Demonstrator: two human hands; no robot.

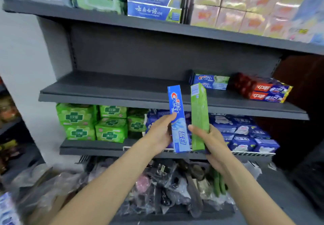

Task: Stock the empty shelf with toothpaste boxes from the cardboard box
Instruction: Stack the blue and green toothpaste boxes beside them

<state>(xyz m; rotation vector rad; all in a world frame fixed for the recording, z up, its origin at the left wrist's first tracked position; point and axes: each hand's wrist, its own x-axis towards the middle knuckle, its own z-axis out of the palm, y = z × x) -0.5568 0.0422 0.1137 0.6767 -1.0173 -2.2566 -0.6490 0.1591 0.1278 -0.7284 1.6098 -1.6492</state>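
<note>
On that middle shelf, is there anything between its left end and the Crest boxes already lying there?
No. In the head view the middle shelf is bare dark board from its left end to the stacked Crest boxes.

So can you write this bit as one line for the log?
left hand: holds blue box | right hand: holds green box | shelf: partly stocked

My left hand [160, 133] holds a blue Crest toothpaste box [178, 119] with red-and-white lettering; my right hand [210, 140] holds a plain green toothpaste box [199, 116]. The shelf [105, 91] is dark grey.
</note>
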